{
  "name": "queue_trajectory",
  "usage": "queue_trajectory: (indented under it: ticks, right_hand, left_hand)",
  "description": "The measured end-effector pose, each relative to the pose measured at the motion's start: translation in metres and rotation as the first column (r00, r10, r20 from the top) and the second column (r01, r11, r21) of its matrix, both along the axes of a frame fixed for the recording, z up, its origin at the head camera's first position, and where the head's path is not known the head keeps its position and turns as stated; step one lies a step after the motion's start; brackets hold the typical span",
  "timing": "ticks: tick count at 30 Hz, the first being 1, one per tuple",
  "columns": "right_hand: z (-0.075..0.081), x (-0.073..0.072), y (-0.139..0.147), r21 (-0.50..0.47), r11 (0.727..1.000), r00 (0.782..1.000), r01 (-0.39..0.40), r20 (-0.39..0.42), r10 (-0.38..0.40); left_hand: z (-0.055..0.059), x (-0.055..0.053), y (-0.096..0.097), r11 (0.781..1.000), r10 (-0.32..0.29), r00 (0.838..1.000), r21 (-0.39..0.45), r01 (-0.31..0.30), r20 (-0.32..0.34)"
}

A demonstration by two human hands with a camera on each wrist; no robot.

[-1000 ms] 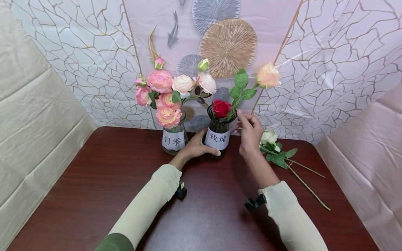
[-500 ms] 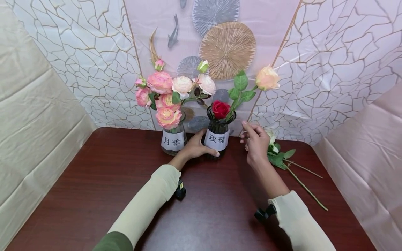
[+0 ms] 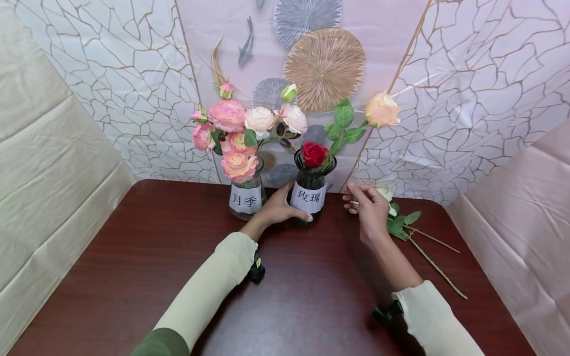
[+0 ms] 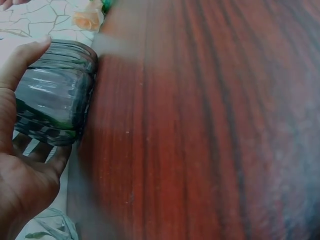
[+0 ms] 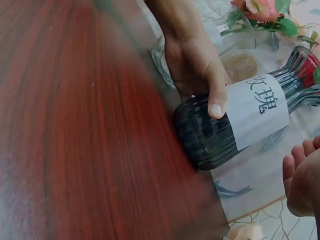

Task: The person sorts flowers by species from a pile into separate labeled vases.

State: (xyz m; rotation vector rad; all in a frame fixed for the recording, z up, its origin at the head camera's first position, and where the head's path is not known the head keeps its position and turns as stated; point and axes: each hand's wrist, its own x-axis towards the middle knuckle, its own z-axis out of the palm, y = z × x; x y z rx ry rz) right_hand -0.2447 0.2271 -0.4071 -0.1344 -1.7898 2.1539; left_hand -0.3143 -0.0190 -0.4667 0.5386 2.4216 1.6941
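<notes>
The left hand point(image 3: 281, 208) holds the dark ribbed glass vase point(image 3: 307, 217) low on its side, thumb across the front under the white paper label point(image 3: 308, 199). In the left wrist view its fingers curl round the base. A red rose point(image 3: 314, 154) sits at the vase's mouth, and a peach rose point(image 3: 382, 109) on a leafy stem leans out to the right. To the right of the vase, apart from it, the right hand point(image 3: 370, 208) hovers with loosely bent fingers and nothing visible in them. Behind it a white rose point(image 3: 384, 192) lies on the table, partly hidden.
A clear glass vase point(image 3: 244, 213) with its own paper label stands left of the dark one, filled with pink and cream flowers point(image 3: 227, 116). Green leaves and long stems point(image 3: 438, 269) lie on the table's right side. A patterned backdrop point(image 3: 156, 99) rises behind the brown table point(image 3: 285, 306).
The right hand has drawn away from the dark vase's rim, moving right and down toward the white rose. The left hand has kept its grip on the vase.
</notes>
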Motion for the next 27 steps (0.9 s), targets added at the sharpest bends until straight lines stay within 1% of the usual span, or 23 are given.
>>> queue_trajectory:
  ticks: [4, 11, 17, 20, 24, 27]
  right_hand:
    - [-0.004, 0.003, 0.008, 0.003, 1.0, 1.0, -0.027, 0.0, 0.027]
    - [-0.007, 0.007, 0.025, -0.065, 0.996, 0.998, -0.06, -0.02, 0.058]
    - [-0.005, 0.012, 0.04, -0.025, 0.997, 0.997, -0.07, 0.021, 0.07]
    - [-0.003, 0.013, 0.047, -0.003, 0.997, 0.997, -0.077, 0.028, 0.077]
    - [-0.002, 0.015, 0.058, 0.004, 0.996, 0.995, -0.09, 0.042, 0.09]
    - [-0.002, 0.016, 0.067, 0.004, 0.996, 0.993, -0.09, 0.074, 0.089]
  left_hand:
    - [0.001, -0.001, 0.0, 1.0, -0.003, 1.0, -0.01, 0.003, 0.007]
    - [0.003, -0.001, -0.001, 1.0, -0.004, 1.0, -0.021, 0.004, 0.018]
    - [0.001, -0.002, -0.002, 1.0, -0.006, 1.0, -0.01, 0.007, 0.013]
    - [0.001, -0.003, -0.002, 1.0, -0.005, 1.0, -0.002, 0.005, 0.01]
    - [0.0, -0.003, -0.002, 1.0, -0.007, 1.0, 0.002, 0.007, 0.01]
    - [-0.001, -0.003, -0.001, 1.0, -0.01, 1.0, 0.003, 0.01, 0.018]
